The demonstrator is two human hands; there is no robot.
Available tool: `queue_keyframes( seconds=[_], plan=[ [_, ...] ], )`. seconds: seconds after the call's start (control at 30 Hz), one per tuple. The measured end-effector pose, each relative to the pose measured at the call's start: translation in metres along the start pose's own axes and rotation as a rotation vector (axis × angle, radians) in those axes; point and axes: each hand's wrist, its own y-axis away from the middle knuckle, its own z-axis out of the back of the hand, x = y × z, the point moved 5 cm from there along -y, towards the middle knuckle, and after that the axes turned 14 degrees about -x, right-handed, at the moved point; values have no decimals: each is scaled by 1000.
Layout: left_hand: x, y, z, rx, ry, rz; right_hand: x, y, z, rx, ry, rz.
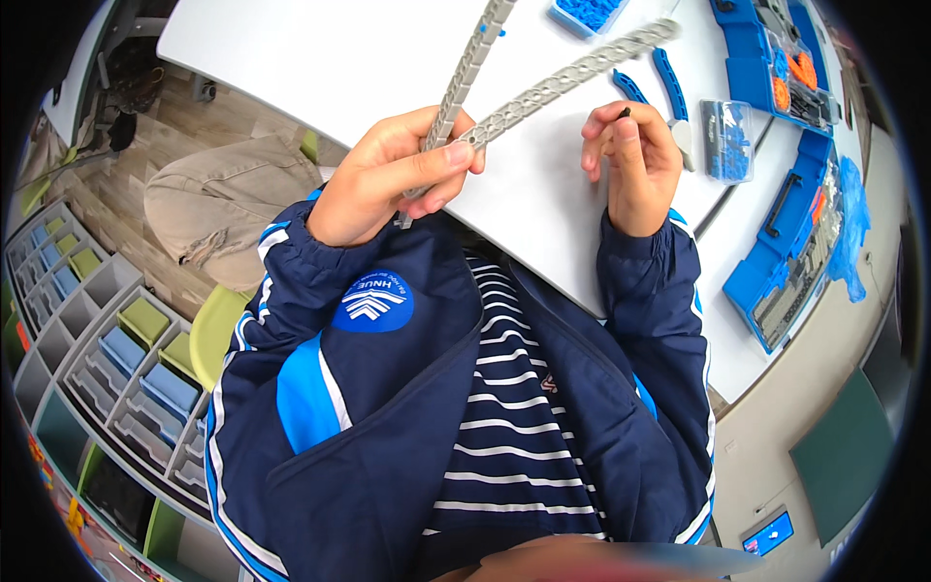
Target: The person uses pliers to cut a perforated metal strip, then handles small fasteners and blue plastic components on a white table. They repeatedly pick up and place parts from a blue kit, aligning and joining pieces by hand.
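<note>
My left hand (383, 175) is closed on two long grey perforated construction beams. One beam (567, 87) slants up to the right, with its near end between thumb and fingers. Another beam (467, 76) rises more steeply and passes down behind my fingers. The two meet in a V at the hand. Apart from them, to the right, my right hand (642, 170) is raised over the table edge. Its thumb and fingertip pinch a small black connector pin (625, 113). Both beams are held above the white table (320, 58).
Beyond my right hand lie blue-handled pliers (682, 136) and a clear box of blue parts (727, 141). A tub of blue pieces (589, 12) stands farther back. Blue cases (747, 281) of parts line the right. Someone's trousered leg (228, 199) and drawer shelving (107, 310) are left.
</note>
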Motion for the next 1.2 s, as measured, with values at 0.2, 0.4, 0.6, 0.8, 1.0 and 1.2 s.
queue_keyframes(
  seconds=[0.2, 0.4, 0.6, 0.8, 1.0, 1.2],
  plan=[
    [-3, 4, -7, 81, -114, 83, -9, -11, 4, 98, -361, -271],
    [12, 4, -6, 160, -35, 120, -17, -5, 8, 128, -419, -405],
    [7, 2, -4, 179, -189, 197, -13, 2, -3, 211, -349, -502],
    [-1, 3, -6, 258, -168, 211, -12, 26, -24, 384, -70, -368],
    [-1, 10, -16, 294, -117, 223, -11, 29, -38, 588, -207, -499],
    [-4, 22, -8, 357, 1, 320, -13, 44, -55, 692, -398, -565]
  ],
)
